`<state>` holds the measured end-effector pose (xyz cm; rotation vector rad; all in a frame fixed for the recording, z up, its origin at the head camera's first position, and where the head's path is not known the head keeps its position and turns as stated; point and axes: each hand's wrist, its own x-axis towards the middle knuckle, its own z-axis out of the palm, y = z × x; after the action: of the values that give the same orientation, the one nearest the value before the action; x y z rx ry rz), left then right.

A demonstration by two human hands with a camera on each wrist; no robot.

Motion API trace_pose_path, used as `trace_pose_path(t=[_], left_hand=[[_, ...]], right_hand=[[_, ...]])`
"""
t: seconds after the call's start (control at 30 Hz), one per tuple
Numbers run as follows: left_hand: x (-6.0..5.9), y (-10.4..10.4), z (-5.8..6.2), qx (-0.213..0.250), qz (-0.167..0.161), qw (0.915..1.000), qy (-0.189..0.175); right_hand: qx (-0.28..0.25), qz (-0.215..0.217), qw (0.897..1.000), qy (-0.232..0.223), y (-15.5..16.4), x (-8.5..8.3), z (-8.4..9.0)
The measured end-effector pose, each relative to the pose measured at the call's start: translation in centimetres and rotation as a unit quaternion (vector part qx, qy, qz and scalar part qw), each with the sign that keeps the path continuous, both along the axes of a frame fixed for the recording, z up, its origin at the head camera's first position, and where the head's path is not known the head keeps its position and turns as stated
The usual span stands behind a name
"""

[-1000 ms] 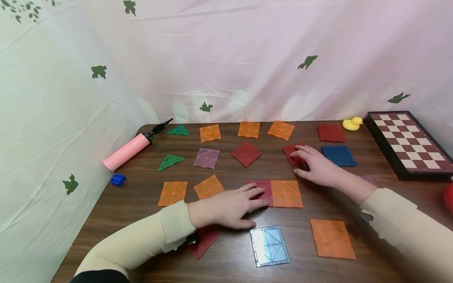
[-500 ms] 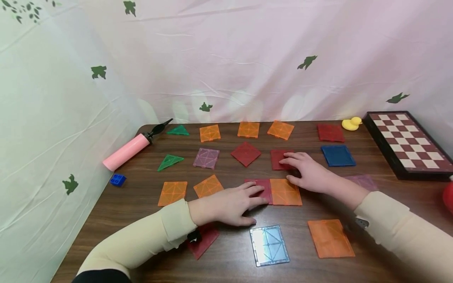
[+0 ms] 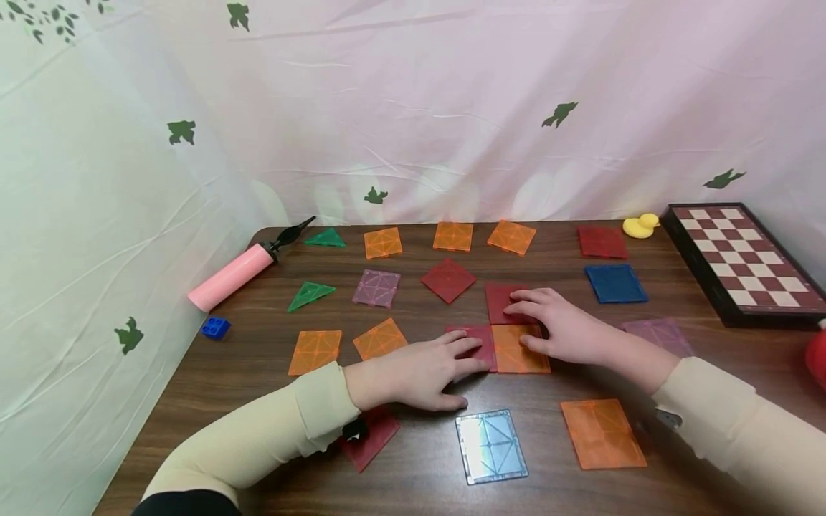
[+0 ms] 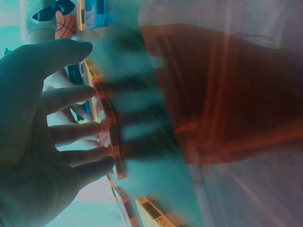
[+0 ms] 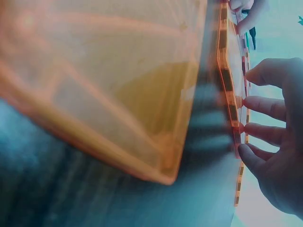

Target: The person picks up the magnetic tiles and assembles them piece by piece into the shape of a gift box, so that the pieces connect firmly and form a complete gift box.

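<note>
My left hand (image 3: 419, 374) lies with spread, fairly straight fingers touching a magenta square tile (image 3: 477, 342) flat on the table. That tile lies edge to edge with an orange square tile (image 3: 529, 362). My right hand (image 3: 564, 326) has its fingertips on a red square tile (image 3: 497, 302), which sits just behind the orange one, their edges touching or nearly so. The right thumb is over the orange tile. In the left wrist view the left hand (image 4: 52, 123) shows extended fingers at the tile's edge; the right wrist view shows the right hand (image 5: 279, 127) likewise.
A light blue tile (image 3: 492, 448) and an orange tile (image 3: 603, 433) lie in front. Several more tiles, including a red diamond-turned one (image 3: 448, 281) and a dark blue one (image 3: 616, 284), spread behind. A chessboard (image 3: 748, 258), yellow duck (image 3: 641, 226) and pink pump (image 3: 232, 276) stand at the sides.
My right hand has slid the red tile leftward and toward me, from apart to up against the back of the orange tile. The left hand has stayed on the magenta tile.
</note>
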<state>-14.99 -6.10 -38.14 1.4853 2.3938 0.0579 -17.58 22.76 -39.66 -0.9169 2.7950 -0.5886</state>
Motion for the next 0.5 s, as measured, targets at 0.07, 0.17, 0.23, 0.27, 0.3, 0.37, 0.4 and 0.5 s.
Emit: trace_pose_path(t=[0.07, 0.17, 0.23, 0.27, 0.3, 0.37, 0.4, 0.5], left_hand=[[0.0, 0.0, 0.0, 0.001, 0.001, 1.0, 0.0], [-0.2, -0.2, 0.0, 0.011, 0.007, 0.9998, -0.018], [-0.5, -0.3, 0.2, 0.032, 0.015, 0.9984, -0.044], [-0.8, -0.4, 0.3, 0.047, 0.021, 0.9969, -0.06], [-1.2, -0.5, 0.4, 0.062, 0.03, 0.9949, -0.074], [-2.2, -0.6, 0.7, 0.096, 0.056, 0.9897, -0.09], [-2.9, -0.6, 0.9, 0.113, 0.074, 0.9868, -0.09], [-4.9, -0.6, 1.6, 0.153, 0.148, 0.9749, -0.067]], right_hand=[[0.0, 0.005, 1.0, 0.0, 0.0, 0.2, 0.0], [-0.007, 0.014, 1.0, -0.004, 0.0, 0.4, -0.1], [-0.014, 0.022, 1.0, -0.011, 0.0, 0.6, -0.1], [-0.017, 0.026, 0.999, -0.016, 0.0, 0.6, -0.2], [-0.02, 0.031, 0.999, -0.02, 0.0, 0.7, -0.3], [-0.021, 0.036, 0.999, -0.029, 0.0, 0.9, -0.3], [-0.021, 0.037, 0.999, -0.033, 0.0, 0.9, -0.3], [-0.017, 0.037, 0.998, -0.039, 0.0, 1.2, -0.4]])
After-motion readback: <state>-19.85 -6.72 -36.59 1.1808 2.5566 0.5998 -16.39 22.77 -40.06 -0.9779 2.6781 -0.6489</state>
